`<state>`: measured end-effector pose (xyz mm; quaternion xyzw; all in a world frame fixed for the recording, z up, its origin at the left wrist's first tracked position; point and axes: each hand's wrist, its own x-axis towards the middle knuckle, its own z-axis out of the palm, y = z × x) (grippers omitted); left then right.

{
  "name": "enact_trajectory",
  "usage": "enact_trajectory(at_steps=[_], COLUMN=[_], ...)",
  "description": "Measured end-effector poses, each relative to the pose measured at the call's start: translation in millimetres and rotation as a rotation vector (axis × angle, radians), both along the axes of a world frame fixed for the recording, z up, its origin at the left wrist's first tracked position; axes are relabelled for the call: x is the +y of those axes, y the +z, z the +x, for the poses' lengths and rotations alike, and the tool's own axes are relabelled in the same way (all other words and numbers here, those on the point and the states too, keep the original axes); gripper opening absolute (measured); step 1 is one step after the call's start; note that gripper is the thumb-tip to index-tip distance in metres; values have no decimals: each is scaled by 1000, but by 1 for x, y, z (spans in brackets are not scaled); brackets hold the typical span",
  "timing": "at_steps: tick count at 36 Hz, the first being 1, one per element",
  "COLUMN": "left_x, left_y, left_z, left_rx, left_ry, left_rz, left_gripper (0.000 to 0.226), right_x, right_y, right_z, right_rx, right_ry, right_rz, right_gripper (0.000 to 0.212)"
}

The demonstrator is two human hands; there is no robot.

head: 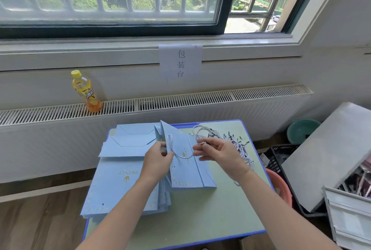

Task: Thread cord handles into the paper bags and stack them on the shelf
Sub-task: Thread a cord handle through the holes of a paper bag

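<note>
Left hand (158, 159): centre of frame, fingers curled on the left edge of a light blue paper bag (188, 167), gripping it. Bag is partly opened and lifted, its mouth peaking toward the upper centre, its lower edge down on the tabletop (210, 219).

Right hand (218, 154): just right of the bag, thumb and forefinger pinching a white-and-blue twisted cord (181, 156). Cord already loops across the bag's front face, from a hole near the left edge down and round to the pinch.

Right of the right hand, upper right of the tabletop: loose pile of cords (230, 139) with dark tips, some trailing under the wrist.

Left of the bag: stack of flat blue bags (120, 185), top one printed "PRINCE" with a crown, reading upside down. More flat bags (130, 137) lie behind it.

Beyond the tabletop: radiator grille (180, 99) under the window, a yellow-capped drink bottle (85, 91) standing on it at upper left. Paper sign (180, 61) taped to the sill. Far right: teal basin (301, 131), pink basin (281, 187), grey board (331, 153).
</note>
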<state>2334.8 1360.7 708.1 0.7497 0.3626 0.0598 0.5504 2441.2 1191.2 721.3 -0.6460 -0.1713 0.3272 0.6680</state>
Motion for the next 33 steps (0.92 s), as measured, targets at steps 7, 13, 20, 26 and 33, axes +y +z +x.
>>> enact_trajectory(at_steps=[7, 13, 20, 26, 33], left_x=[0, -1, 3, 2, 4], left_y=[5, 13, 10, 17, 17], left_z=[-1, 0, -4, -9, -13], left_rx=[-3, 10, -1, -105, -153], left_ry=[-28, -75, -105, -117, -229], left_rz=[-17, 22, -64, -279, -360], left_gripper=[19, 19, 30, 39, 40], right_x=[6, 12, 12, 17, 23], right_y=[-3, 0, 1, -1, -4], right_z=[0, -1, -4, -8, -19], right_rx=[-185, -132, -239, -414, -641], right_ry=[-23, -27, 6, 122, 231], right_rz=[-140, -145, -229, -401, -555], right_gripper=[19, 24, 15, 13, 16])
